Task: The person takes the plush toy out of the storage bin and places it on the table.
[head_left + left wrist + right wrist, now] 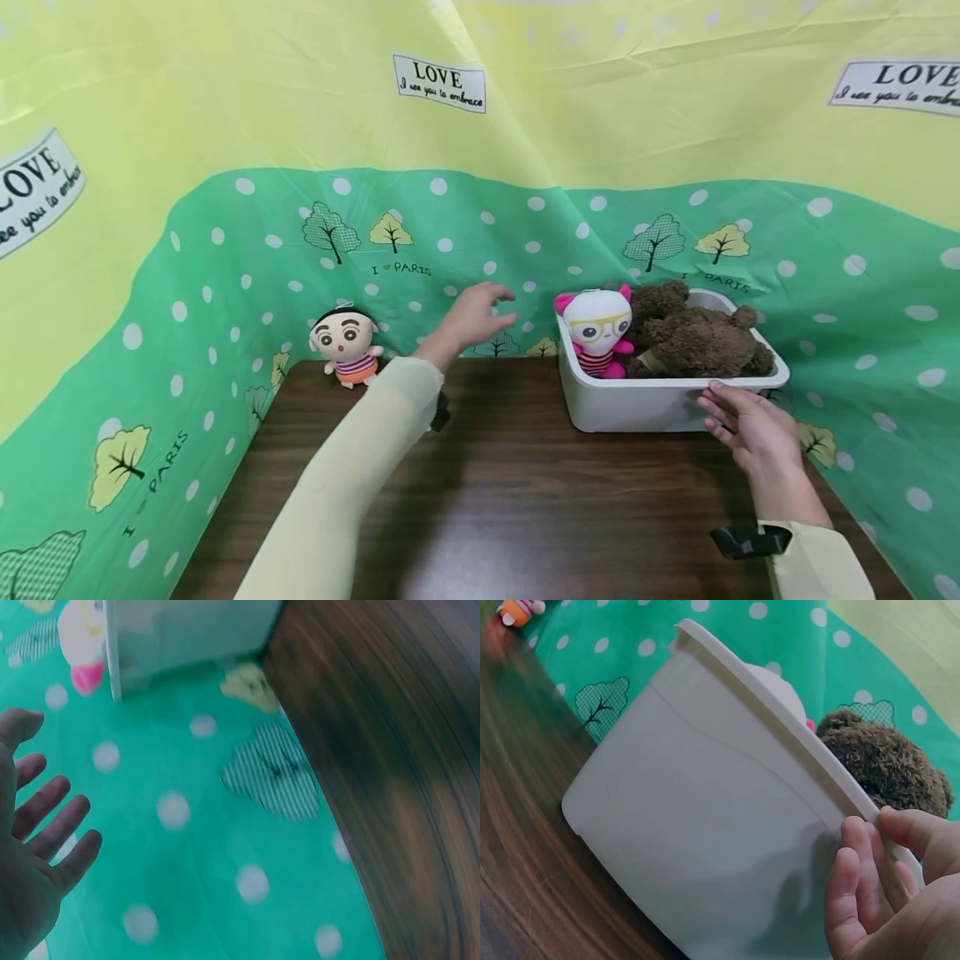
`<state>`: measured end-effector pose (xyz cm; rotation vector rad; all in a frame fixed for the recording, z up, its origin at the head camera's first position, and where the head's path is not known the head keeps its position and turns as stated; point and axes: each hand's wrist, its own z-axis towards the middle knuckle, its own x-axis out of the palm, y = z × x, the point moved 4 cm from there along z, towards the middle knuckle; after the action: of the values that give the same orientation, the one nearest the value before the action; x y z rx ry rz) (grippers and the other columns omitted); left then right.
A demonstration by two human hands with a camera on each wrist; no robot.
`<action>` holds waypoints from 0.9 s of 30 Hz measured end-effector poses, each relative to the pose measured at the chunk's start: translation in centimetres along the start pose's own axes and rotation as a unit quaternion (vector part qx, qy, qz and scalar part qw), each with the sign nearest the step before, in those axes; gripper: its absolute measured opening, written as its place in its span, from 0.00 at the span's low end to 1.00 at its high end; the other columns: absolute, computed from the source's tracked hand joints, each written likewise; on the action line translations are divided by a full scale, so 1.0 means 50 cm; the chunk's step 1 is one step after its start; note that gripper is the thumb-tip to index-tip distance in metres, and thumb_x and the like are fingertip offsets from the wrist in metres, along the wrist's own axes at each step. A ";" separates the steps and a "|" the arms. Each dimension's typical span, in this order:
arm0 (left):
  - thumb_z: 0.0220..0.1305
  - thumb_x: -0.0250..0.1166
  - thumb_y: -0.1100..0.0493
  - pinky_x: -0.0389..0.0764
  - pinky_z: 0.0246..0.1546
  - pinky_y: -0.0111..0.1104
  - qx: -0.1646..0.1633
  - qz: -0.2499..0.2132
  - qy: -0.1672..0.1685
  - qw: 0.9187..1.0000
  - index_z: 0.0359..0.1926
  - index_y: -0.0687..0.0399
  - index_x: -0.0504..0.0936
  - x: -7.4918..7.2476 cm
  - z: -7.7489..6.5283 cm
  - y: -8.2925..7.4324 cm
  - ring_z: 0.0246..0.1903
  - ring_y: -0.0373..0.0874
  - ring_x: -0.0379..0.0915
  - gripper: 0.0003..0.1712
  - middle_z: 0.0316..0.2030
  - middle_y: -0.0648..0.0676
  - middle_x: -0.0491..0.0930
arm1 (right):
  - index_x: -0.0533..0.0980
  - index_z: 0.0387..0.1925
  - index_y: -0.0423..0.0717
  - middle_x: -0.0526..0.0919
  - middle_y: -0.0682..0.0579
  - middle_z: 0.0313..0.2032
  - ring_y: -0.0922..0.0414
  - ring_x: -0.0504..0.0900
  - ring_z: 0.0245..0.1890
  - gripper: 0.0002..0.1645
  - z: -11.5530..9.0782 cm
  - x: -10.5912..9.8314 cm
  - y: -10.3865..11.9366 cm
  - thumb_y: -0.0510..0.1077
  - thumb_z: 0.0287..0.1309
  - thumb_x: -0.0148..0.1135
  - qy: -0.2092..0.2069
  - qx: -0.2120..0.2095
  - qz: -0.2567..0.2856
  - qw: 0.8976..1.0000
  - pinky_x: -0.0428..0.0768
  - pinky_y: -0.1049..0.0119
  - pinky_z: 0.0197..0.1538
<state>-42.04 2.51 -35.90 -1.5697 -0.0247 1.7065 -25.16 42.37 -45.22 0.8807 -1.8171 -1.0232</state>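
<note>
Right grip: I have the person's right hand at the near side of the white box, towards its right end; my wrist camera shows the thumb on top of the rim and fingertips against the wall just below, so I read it as clamped on that edge.
Left grip: raised above the far edge of the desk, to the left of the box and apart from it; I see the thumb and fingers spread apart, loosely bent.
White box: it stands upright on the far right part of the desk, one long side towards me, near the patterned cloth.
White doll: inside the box at its left end, head above the rim; I make out pink ears, yellow glasses and a striped outfit.
Brown plush: inside the box, right of the white doll, filling most of the space; I cannot tell whether it is one toy or two.
Boy doll: well apart from the box, at the desk's far left corner, in a striped top and orange shorts.
Patterned cloth: behind and at both sides of the desk, green with white dots and trees below, yellow with LOVE labels above.
Sleeves: pale on both arms, with a black strap by the right wrist.
</note>
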 end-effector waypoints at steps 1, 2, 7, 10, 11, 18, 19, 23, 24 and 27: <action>0.70 0.66 0.46 0.75 0.66 0.42 0.000 -0.001 0.006 1.000 0.65 0.52 0.79 0.010 0.011 -0.017 0.65 0.50 0.73 0.28 0.64 0.52 0.78 | 0.88 0.36 0.55 0.91 0.58 0.32 0.63 0.90 0.33 0.03 0.000 0.000 0.001 0.48 0.60 0.74 0.002 -0.001 0.002 1.000 0.86 0.64 0.30; 0.69 0.67 0.45 0.75 0.66 0.42 -0.001 0.001 0.009 1.000 0.65 0.51 0.79 0.020 0.021 -0.033 0.65 0.49 0.73 0.28 0.64 0.52 0.78 | 0.88 0.36 0.55 0.91 0.58 0.32 0.63 0.90 0.33 0.03 0.000 0.000 0.002 0.47 0.60 0.74 0.004 -0.002 0.004 1.000 0.86 0.64 0.30; 0.68 0.69 0.45 0.77 0.63 0.39 -0.012 0.009 0.017 1.000 0.65 0.51 0.79 0.067 0.066 -0.096 0.61 0.46 0.74 0.29 0.61 0.52 0.79 | 0.88 0.36 0.55 0.91 0.58 0.32 0.63 0.90 0.33 0.03 0.000 0.003 0.000 0.47 0.60 0.75 0.006 0.002 0.010 1.000 0.86 0.64 0.30; 0.67 0.69 0.45 0.79 0.58 0.36 -0.015 0.006 0.022 1.000 0.65 0.51 0.79 0.088 0.088 -0.122 0.55 0.44 0.74 0.29 0.58 0.51 0.80 | 0.88 0.36 0.55 0.91 0.58 0.32 0.63 0.90 0.33 0.03 -0.002 0.002 -0.002 0.47 0.60 0.75 0.001 0.004 0.011 1.000 0.86 0.64 0.30; 0.67 0.69 0.45 0.79 0.57 0.35 -0.015 0.004 0.024 1.000 0.65 0.51 0.79 0.093 0.094 -0.129 0.54 0.43 0.74 0.29 0.58 0.51 0.80 | 0.88 0.36 0.55 0.91 0.58 0.32 0.63 0.90 0.33 0.04 -0.002 0.002 -0.002 0.47 0.60 0.75 0.000 0.004 0.011 1.000 0.86 0.64 0.30; 0.65 0.71 0.44 0.80 0.55 0.30 -0.048 0.001 0.053 0.997 0.70 0.48 0.76 0.131 0.123 -0.160 0.58 0.41 0.73 0.35 0.63 0.49 0.77 | 0.88 0.37 0.56 0.91 0.59 0.33 0.63 0.90 0.33 0.06 0.000 -0.003 -0.012 0.49 0.58 0.76 -0.016 0.002 0.000 1.000 0.86 0.64 0.30; 0.65 0.72 0.43 0.80 0.54 0.30 -0.055 0.004 0.053 0.997 0.70 0.47 0.76 0.135 0.125 -0.162 0.58 0.41 0.73 0.35 0.63 0.48 0.77 | 0.88 0.37 0.56 0.91 0.59 0.33 0.63 0.90 0.33 0.06 0.001 -0.004 -0.013 0.49 0.58 0.76 -0.020 0.002 -0.002 1.000 0.86 0.64 0.31; 0.64 0.72 0.42 0.79 0.55 0.30 -0.061 0.022 0.050 0.997 0.71 0.46 0.74 0.150 0.133 -0.168 0.57 0.41 0.71 0.37 0.63 0.49 0.75 | 0.87 0.38 0.57 0.91 0.59 0.33 0.63 0.90 0.33 0.07 0.005 -0.006 -0.014 0.50 0.57 0.77 -0.028 0.003 -0.012 1.000 0.86 0.63 0.31; 0.64 0.71 0.41 0.78 0.55 0.30 -0.063 0.027 0.051 0.996 0.72 0.45 0.73 0.153 0.135 -0.170 0.57 0.41 0.71 0.38 0.63 0.49 0.75 | 0.87 0.38 0.57 0.91 0.59 0.33 0.63 0.90 0.33 0.07 0.006 -0.007 -0.013 0.50 0.57 0.77 -0.028 0.002 -0.012 1.000 0.86 0.63 0.31; 0.63 0.72 0.41 0.79 0.55 0.31 -0.068 0.031 0.047 0.996 0.73 0.44 0.71 0.159 0.141 -0.176 0.57 0.42 0.71 0.40 0.63 0.50 0.73 | 0.87 0.38 0.57 0.91 0.59 0.33 0.63 0.90 0.34 0.08 0.007 -0.007 -0.007 0.50 0.57 0.77 -0.022 -0.001 -0.013 1.000 0.86 0.63 0.31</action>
<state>-42.63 16.28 -36.38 -1.7679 -0.0461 1.7067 -25.30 42.65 -45.77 0.8885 -1.8454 -1.0693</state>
